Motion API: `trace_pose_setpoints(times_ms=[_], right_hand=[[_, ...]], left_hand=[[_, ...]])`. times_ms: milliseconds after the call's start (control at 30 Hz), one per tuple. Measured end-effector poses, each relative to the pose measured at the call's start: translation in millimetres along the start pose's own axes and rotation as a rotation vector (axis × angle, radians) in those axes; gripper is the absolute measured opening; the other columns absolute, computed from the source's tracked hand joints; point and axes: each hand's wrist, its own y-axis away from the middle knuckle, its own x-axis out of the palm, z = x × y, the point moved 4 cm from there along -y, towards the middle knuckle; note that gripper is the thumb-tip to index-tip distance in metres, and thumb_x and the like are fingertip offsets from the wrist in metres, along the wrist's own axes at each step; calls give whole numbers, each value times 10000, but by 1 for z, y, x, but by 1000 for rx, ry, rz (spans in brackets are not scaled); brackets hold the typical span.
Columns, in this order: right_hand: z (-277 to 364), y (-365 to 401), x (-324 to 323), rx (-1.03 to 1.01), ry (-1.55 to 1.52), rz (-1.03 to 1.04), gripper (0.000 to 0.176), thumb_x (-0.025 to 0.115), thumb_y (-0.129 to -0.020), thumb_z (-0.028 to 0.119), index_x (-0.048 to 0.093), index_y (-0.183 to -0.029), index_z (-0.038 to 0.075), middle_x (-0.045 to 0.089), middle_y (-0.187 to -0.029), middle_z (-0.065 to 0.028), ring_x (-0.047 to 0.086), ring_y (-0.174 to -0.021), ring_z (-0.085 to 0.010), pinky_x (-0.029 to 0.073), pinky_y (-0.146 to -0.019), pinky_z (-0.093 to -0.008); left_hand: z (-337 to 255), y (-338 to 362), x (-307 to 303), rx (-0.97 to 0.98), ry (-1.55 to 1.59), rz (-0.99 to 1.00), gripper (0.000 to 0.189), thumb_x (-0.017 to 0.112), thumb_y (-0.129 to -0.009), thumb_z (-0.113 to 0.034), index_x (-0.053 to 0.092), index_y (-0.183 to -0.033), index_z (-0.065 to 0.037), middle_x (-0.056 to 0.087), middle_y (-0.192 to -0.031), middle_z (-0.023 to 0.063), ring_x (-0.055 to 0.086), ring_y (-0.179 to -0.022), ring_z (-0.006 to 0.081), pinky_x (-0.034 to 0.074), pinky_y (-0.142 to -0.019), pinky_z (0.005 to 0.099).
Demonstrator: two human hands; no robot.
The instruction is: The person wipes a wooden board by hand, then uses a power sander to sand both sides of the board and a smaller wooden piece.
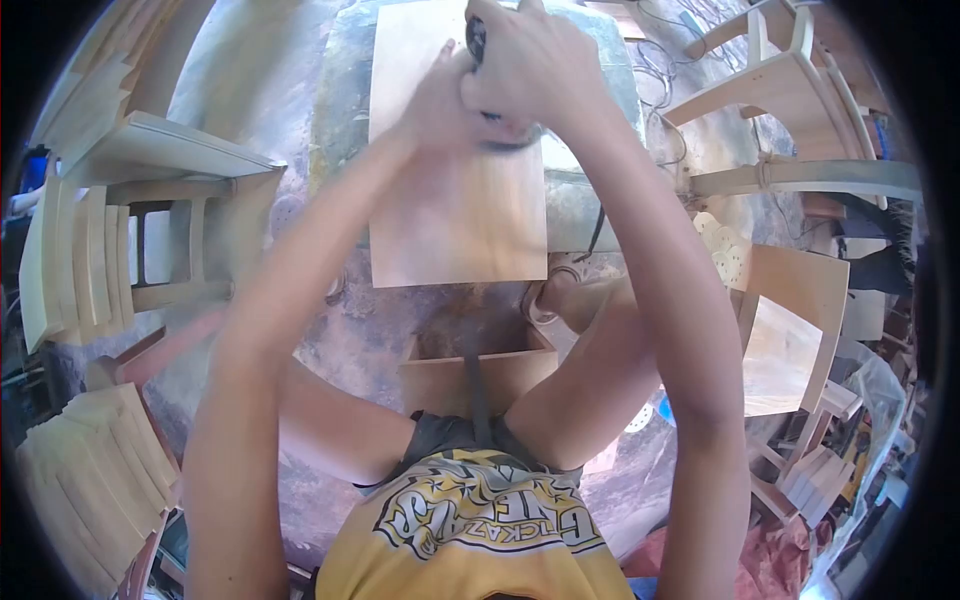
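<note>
Nearest you, at 6 o'clock, is your yellow printed shirt [470, 530]. Your bare knees spread either side of a small open-topped wooden box [478, 375] of pale, raw timber with square corners.

Just beyond it lies the board [450, 220], flat on a grey, dusty stone slab [580, 200]. It is a smooth, light-brown rectangular panel with a faint grain. Its long axis runs straight away from you, from 6 towards 12 o'clock, and its near short edge is square to you. A thin dark cord [597, 235] hangs off the slab at the board's right edge.

At the far end of the board, around 12 o'clock, both your arms meet. Your left hand [440, 100] and right hand [535, 65] are wrapped tightly round a dark power tool [478, 40], fingers curled closed on it and the two hands touching. The right hand sits on top and slightly farther out. Only a strip of the black body shows between the hands, with a dark rounded rim beneath them resting on the wood. Which way the tool points cannot be told.

Farther out:
- At 9 o'clock, an unfinished wooden chair [170, 200] lies tipped over, slats bare and pale.
- At 7 o'clock, a stack of curved wooden slats [90, 470].
- At 3 o'clock, a flat chair seat panel [790, 330], with pale round sanding discs [725, 250] just above it.
- At 1 to 2 o'clock, another raw chair frame [790, 90].
</note>
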Motion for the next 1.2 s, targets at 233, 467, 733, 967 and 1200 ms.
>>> trace_pose_setpoints(times_ms=[233, 467, 733, 967, 1200], right_hand=[[6, -44, 13, -59, 106, -116, 330, 624, -844, 163, 627, -1162, 74, 650, -1049, -260, 678, -948, -437, 565, -796, -520], [50, 53, 0, -98, 26, -47, 311, 646, -856, 162, 621, -1152, 72, 645, -1069, -260, 671, -977, -438, 573, -796, -504], [41, -5, 7, -101, 13, -40, 327, 689, -747, 199, 645, -1048, 80, 666, -969, -250, 680, -898, -448, 559, -798, -506], [50, -70, 24, -107, 291, -67, 465, 766, -687, 327, 627, -1082, 126, 685, -972, -221, 683, -902, -437, 546, -792, -508], [109, -16, 30, -329, 137, -89, 397, 751, -718, 194, 608, -1078, 106, 687, -955, -199, 686, -912, -418, 533, -796, -493]], left_hand=[[19, -22, -25, -103, -197, -40, 617, 889, -731, -313, 661, -1241, -49, 730, -1175, 169, 688, -1103, 325, 531, -964, 414], [-12, 78, -8, -118, -9, -177, 708, 861, -701, -462, 636, -1274, -113, 627, -1342, 100, 552, -1284, 355, 244, -1211, 571], [-30, 97, -60, -137, -382, 36, 650, 718, -874, -174, 475, -1435, 48, 525, -1440, 265, 438, -1391, 437, 377, -1173, 464], [-125, 204, -54, -810, -121, 40, 681, 656, -945, -239, 400, -1471, 111, 520, -1409, 349, 486, -1347, 496, 402, -1130, 514], [-112, 204, -51, -1089, 121, 280, 796, 680, -957, -310, 332, -1490, 168, 641, -1192, 376, 638, -1117, 515, 490, -994, 519]])
